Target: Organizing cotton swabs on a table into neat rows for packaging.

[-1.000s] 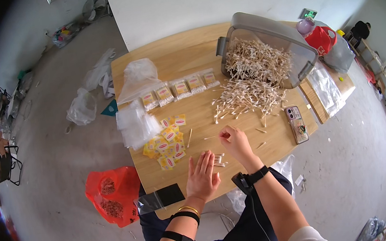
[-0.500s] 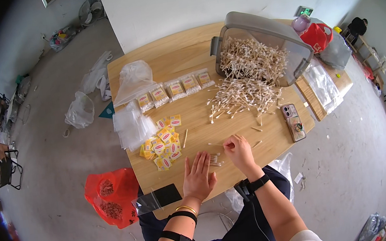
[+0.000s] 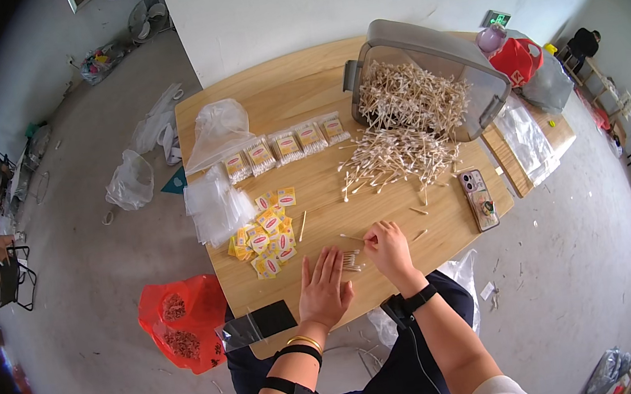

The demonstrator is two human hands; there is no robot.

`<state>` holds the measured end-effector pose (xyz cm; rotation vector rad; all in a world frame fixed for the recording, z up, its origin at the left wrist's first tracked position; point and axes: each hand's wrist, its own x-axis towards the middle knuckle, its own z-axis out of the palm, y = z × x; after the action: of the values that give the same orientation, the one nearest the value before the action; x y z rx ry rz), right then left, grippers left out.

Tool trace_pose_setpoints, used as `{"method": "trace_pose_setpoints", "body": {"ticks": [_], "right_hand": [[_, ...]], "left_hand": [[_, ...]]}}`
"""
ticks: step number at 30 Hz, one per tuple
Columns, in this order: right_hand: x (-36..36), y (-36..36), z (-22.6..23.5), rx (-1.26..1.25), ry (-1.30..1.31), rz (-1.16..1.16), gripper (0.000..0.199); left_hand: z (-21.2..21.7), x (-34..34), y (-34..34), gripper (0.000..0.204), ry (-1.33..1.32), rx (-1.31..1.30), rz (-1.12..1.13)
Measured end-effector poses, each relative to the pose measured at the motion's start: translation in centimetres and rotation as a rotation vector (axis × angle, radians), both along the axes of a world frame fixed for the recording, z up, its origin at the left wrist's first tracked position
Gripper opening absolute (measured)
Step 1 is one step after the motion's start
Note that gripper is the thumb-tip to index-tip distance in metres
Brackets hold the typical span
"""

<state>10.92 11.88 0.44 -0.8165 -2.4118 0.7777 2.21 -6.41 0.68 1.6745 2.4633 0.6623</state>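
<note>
My left hand [image 3: 324, 289] lies flat near the table's front edge, fingers stretched out together. Its fingertips rest against a small row of cotton swabs [image 3: 351, 261], partly covered by the hand. Just right of it, the fingers of my right hand [image 3: 389, 251] are pinched on a single cotton swab [image 3: 349, 236], whose tip points left above the row. A loose heap of swabs [image 3: 397, 159] spills from a tipped grey plastic bin [image 3: 486, 77]. Left of my hands lies a pile of yellow and white printed cards [image 3: 269, 238], with one stray swab [image 3: 302, 226] beside it.
Filled swab packs [image 3: 288, 147] line up at the back, near clear plastic bags [image 3: 218, 209]. A phone [image 3: 479, 200] lies at the right edge. A black flat item [image 3: 268, 320] sits at the front left corner. A red bag [image 3: 181, 324] stands beside the table.
My right hand has shifted very slightly left, still pinching the cotton swab. My left hand stays flat in place.
</note>
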Motion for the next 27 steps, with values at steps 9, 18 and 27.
{"method": "trace_pose_setpoints", "body": {"ticks": [9,18,27], "right_hand": [[1.4,1.5,0.6,-0.195,0.08,-0.098,0.009],[6.4,6.1,2.1,0.218,-0.027,-0.364,0.008],[-8.0,-2.1,1.1,0.063,-0.066,0.37,0.03]], "left_hand": [[-0.1,0.1,0.0,0.069,0.005,0.002,0.006],[0.2,-0.1,-0.1,0.069,0.016,-0.038,0.01],[-1.3,0.1,0.1,0.07,0.003,-0.073,0.011]]}}
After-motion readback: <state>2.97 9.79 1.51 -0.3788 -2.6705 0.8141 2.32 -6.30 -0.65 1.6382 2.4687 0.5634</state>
